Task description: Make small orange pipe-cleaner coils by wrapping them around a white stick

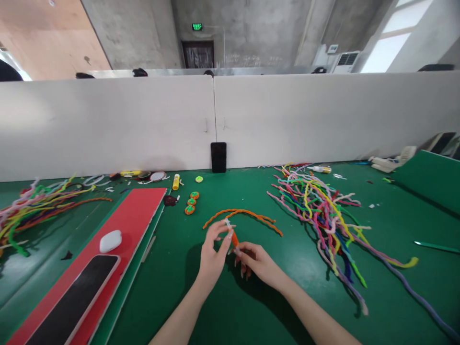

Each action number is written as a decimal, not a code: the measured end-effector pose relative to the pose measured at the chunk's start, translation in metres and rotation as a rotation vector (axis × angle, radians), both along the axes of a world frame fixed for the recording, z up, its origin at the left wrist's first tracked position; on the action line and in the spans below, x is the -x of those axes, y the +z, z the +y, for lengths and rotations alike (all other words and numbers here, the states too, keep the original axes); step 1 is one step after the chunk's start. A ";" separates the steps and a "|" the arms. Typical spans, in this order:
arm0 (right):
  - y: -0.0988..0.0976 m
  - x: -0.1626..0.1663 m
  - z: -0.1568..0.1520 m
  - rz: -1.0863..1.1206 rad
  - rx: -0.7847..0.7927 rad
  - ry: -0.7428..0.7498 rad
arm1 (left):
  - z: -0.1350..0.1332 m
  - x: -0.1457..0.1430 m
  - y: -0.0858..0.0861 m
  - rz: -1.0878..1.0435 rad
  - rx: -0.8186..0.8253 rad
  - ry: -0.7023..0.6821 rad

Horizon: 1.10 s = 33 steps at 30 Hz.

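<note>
Between my hands is a small orange tube with a white end [235,238], tilted over the table. The fingers of my left hand [216,249] pinch its upper, white end. At the lower end, the fingers of my right hand [257,261] are closed on it. Just beyond my hands lie orange pipe cleaners [247,212], bent in a shallow arc. Farther left, three small orange discs with green centres [191,202] sit in a row. A yellow-green round piece [199,179] lies behind them.
Many coloured pipe cleaners [323,215] spread to the right, and another bundle [32,211] lies far left. A phone [75,302] and white earbud case [110,241] rest on a red folder [136,211]. A yellow glue stick [176,182] stands near the white partition [143,124], where a black phone [218,157] leans.
</note>
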State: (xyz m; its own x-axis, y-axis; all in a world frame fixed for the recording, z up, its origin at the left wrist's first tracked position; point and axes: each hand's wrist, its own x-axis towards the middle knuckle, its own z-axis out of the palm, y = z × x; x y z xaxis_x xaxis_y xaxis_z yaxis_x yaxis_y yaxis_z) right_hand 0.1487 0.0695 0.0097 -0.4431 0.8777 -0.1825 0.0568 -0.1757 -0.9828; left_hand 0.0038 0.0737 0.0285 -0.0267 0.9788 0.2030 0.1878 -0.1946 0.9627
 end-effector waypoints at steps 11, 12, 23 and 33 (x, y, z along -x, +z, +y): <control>0.001 0.002 -0.005 -0.054 -0.120 0.067 | 0.001 0.000 0.004 -0.239 0.218 -0.003; 0.001 0.003 -0.006 -0.055 -0.146 0.055 | 0.001 -0.001 0.005 -0.218 0.213 -0.018; -0.004 0.008 -0.008 -0.235 -0.372 -0.128 | -0.011 -0.008 0.011 0.048 0.082 -0.071; -0.014 0.011 -0.006 -0.132 -0.329 -0.251 | -0.008 -0.006 0.011 0.097 -0.041 -0.115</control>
State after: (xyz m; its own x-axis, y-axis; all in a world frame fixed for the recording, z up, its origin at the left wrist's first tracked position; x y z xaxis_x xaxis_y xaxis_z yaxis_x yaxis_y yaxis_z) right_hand 0.1376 0.0633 -0.0043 -0.1998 0.9762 0.0845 0.1812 0.1215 -0.9759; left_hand 0.0097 0.0654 0.0400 0.1070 0.9652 0.2386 0.2536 -0.2585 0.9321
